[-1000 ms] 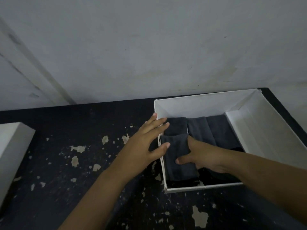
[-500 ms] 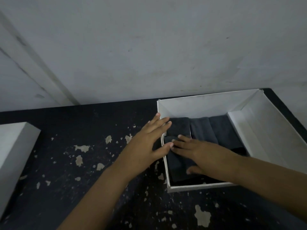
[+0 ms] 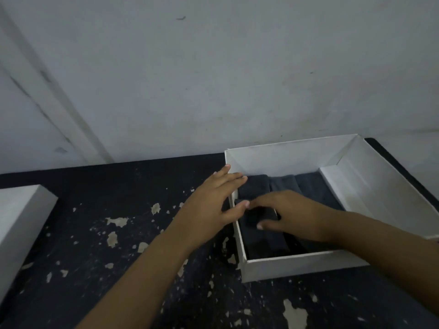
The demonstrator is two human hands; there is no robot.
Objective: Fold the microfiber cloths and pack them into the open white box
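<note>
Both hands are at the near left corner of the white box (image 3: 306, 264), which sits on the black, chipped desk (image 3: 118, 233) against the wall. The left hand (image 3: 211, 205) lies with fingers straight and spread across the box's left wall, fingertips reaching just over the rim, gripping nothing. The right hand (image 3: 292, 212) is down inside the box, palm and fingers flat on the nearest folded cloth (image 3: 259, 236); it looks to be pressing rather than pinching, though its fingertips are a bit blurred. Behind it more dark folded cloths (image 3: 282, 184) lie side by side along the far wall, and the right part of the box floor is bare white. A white lid-like piece (image 3: 21, 214) rests at the desk's left edge.

These cloths look soft, light and limp, the sort that spring open at the fold if let go. I'd judge a flat palm on top suits them best for settling, and a pinch at the folded edge for lifting, with the other hand steadying the light cardboard wall so it doesn't slide
</note>
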